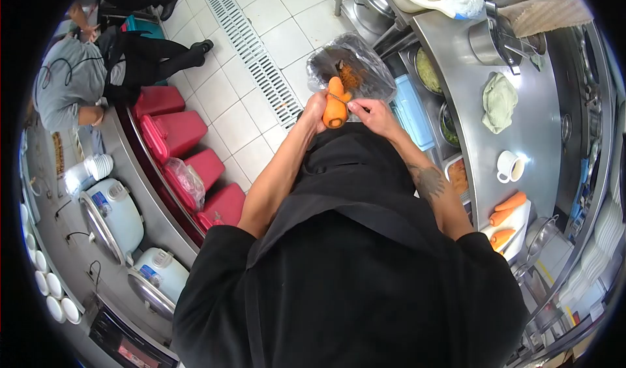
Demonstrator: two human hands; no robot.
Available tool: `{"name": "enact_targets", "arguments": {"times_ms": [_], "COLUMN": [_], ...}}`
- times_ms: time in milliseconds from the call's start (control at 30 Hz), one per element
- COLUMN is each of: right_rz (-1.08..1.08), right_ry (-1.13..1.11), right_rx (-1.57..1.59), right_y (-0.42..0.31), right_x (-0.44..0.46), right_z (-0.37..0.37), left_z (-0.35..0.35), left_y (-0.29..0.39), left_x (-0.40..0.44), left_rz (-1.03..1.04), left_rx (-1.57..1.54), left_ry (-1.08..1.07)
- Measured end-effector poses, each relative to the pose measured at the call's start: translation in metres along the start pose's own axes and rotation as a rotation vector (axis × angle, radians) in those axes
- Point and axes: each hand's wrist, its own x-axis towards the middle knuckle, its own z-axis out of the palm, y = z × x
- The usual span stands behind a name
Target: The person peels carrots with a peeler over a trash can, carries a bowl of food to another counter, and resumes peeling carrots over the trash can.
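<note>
My left hand (pixel 317 107) is wrapped round the side of a thick orange carrot (pixel 335 116), held out in front of my apron with its cut end towards me. A narrow dark blade of a peeler (pixel 338 97) lies across the carrot. The fingers of my right hand (pixel 370 114) are closed at the peeler's side; its handle is mostly hidden. Just beyond both hands stands a bin lined with a clear plastic bag (pixel 373 65), with orange peelings (pixel 351 76) inside it.
To my right runs a steel counter (pixel 479 107) with a green cloth (pixel 500 102), a white mug (pixel 509 166) and several carrots (pixel 510 202) on a white board. Red bins (pixel 179 130) line the left. A person (pixel 75 74) is at the upper left.
</note>
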Motion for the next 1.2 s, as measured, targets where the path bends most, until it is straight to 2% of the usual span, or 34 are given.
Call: {"name": "enact_targets", "arguments": {"times_ms": [167,233,300,367,433,467,533,633,700,767,900,1067,1200], "right_rz": [0.151,0.126,0.348,0.377,0.337,0.197,0.118,0.022,-0.218,-0.219,-0.193,-0.26,-0.263], "right_ry": [-0.011,-0.02,-0.077,-0.059,0.13,0.197,0.213,0.202,0.271,0.249,0.21,0.149,0.179], "right_rx": [0.122,0.161,0.254,0.272,0.042,-0.144,-0.124,-0.125,-0.204,-0.245,-0.273,-0.267,-0.263], "right_y": [0.069,0.083,0.085,0.088,0.088,0.076,0.048,0.005,-0.004,-0.011,-0.02,-0.019,-0.019], "right_x": [0.038,0.05,0.061,0.066,0.069,0.065,0.048,0.018,0.005,-0.002,-0.007,-0.01,-0.01], "right_z": [0.007,0.008,0.009,0.013,0.015,0.012,0.009,0.003,0.005,0.002,-0.002,-0.006,-0.001], "left_z": [0.01,0.011,0.008,0.012,0.004,0.0,-0.002,-0.016,-0.003,-0.001,0.005,-0.001,-0.002], "left_y": [-0.019,-0.022,-0.016,-0.005,-0.001,-0.002,-0.003,-0.004,0.004,0.007,0.01,0.009,0.007], "left_x": [-0.017,-0.02,-0.019,-0.028,-0.018,-0.01,-0.001,0.028,0.018,0.018,0.017,0.022,0.017], "left_rz": [-0.038,-0.046,-0.058,-0.038,-0.014,0.048,0.176,0.227,0.19,0.139,0.172,0.164,0.192], "left_rx": [0.028,0.031,-0.01,-0.001,0.023,-0.037,-0.126,-0.239,-0.279,-0.276,-0.268,-0.266,-0.254], "left_ry": [-0.005,0.025,-0.011,-0.009,-0.013,0.005,0.064,0.124,0.169,0.179,0.155,0.09,0.106]}}
